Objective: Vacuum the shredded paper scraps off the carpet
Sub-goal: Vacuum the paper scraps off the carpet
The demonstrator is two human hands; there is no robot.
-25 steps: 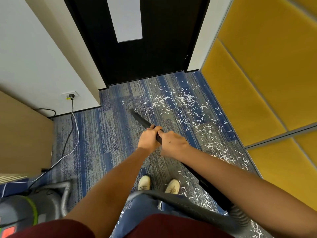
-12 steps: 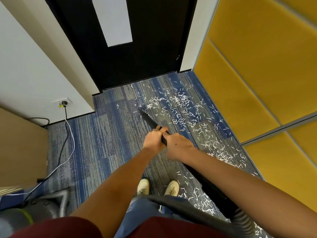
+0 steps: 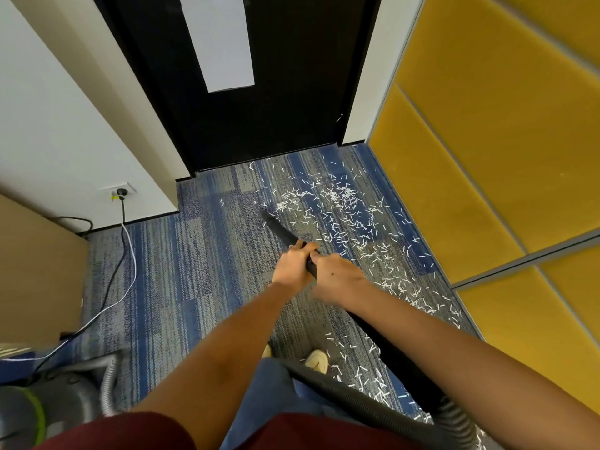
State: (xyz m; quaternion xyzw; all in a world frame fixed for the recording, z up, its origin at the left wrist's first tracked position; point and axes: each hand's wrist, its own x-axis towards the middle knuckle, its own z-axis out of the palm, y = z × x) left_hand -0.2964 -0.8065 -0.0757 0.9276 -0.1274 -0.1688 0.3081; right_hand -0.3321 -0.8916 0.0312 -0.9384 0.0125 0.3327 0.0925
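Item: vacuum wand [image 3: 281, 231], black, long axis running from lower right up-left toward the door [image 3: 292, 92]. Grip: left hand [image 3: 292, 267] and right hand [image 3: 337, 277] both clamped round it, left nearer the tip. Shredded paper scraps [image 3: 341, 209]: on carpet [image 3: 194, 271], densest just right of the tip.

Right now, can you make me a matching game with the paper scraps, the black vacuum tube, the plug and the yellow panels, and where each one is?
Things:
1 paper scraps
2 black vacuum tube
3 plug
4 yellow panels

Places:
A in the wall socket on the left
B on the right-hand wall
C scattered on the carpet near the door
D gripped by the left hand and right hand

Pairs: 1-C, 2-D, 3-A, 4-B
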